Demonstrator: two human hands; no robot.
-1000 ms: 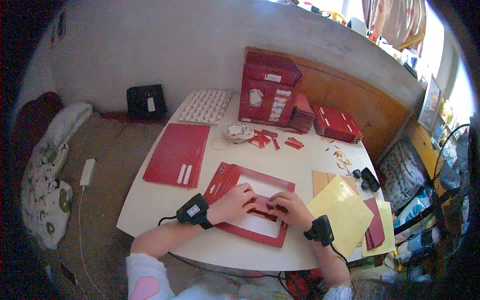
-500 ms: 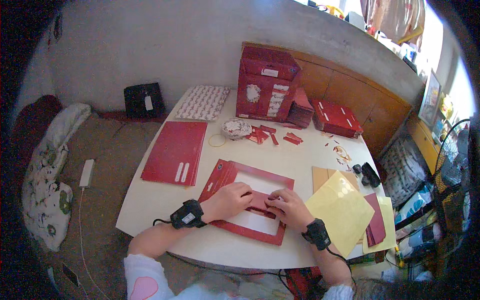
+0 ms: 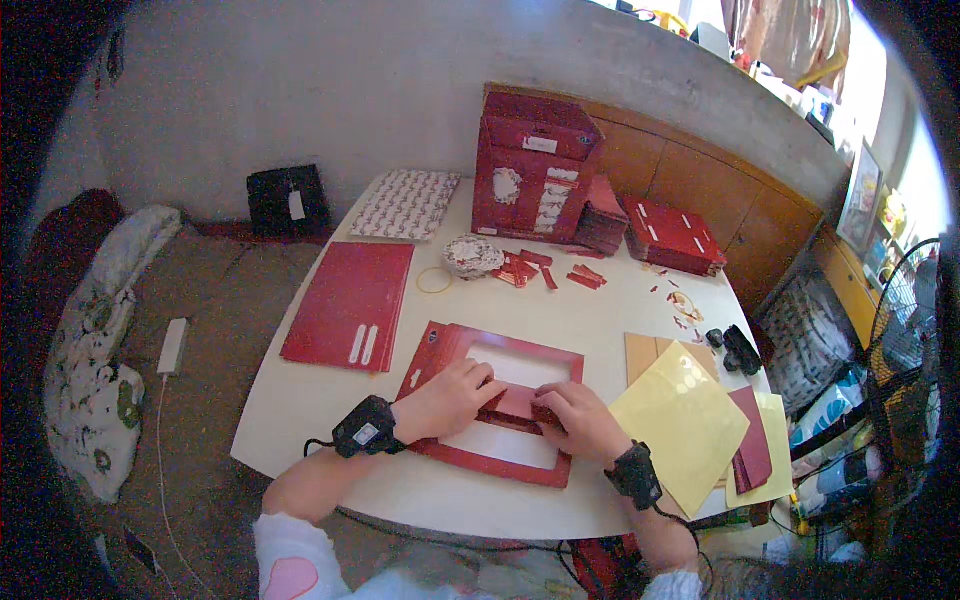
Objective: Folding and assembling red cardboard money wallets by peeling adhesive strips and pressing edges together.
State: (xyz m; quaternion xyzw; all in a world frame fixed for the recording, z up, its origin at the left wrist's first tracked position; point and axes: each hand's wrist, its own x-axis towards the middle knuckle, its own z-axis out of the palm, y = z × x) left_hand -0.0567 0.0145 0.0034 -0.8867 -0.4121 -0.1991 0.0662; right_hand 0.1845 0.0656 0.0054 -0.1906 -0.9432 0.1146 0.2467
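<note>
A flat red cardboard sheet (image 3: 497,469) with a large window cut out of it lies in front of me. White shows through the opening. Across that opening runs a narrow red cardboard strip (image 3: 515,402). My left hand (image 3: 452,398) has its fingers closed on the strip's left end, while my right hand (image 3: 582,420) grips its right end with curled fingers. Both fingertips are partly hidden behind the knuckles. Whether the strip is joined to the sheet, I cannot tell. Black bands with cables sit around both wrists.
Red cardboard sheets (image 3: 347,300) lie at left, near a patterned sheet (image 3: 405,205). A tall red box (image 3: 535,170) and a red stack (image 3: 675,235) stand at the back. Red scraps (image 3: 585,277) lie by a crumpled ball (image 3: 471,257). Yellow sheets (image 3: 685,430) and a black object (image 3: 741,350) are at right.
My left hand has shifted slightly left and down. The red sheet has turned a little under my hands, and the strip stays between them.
</note>
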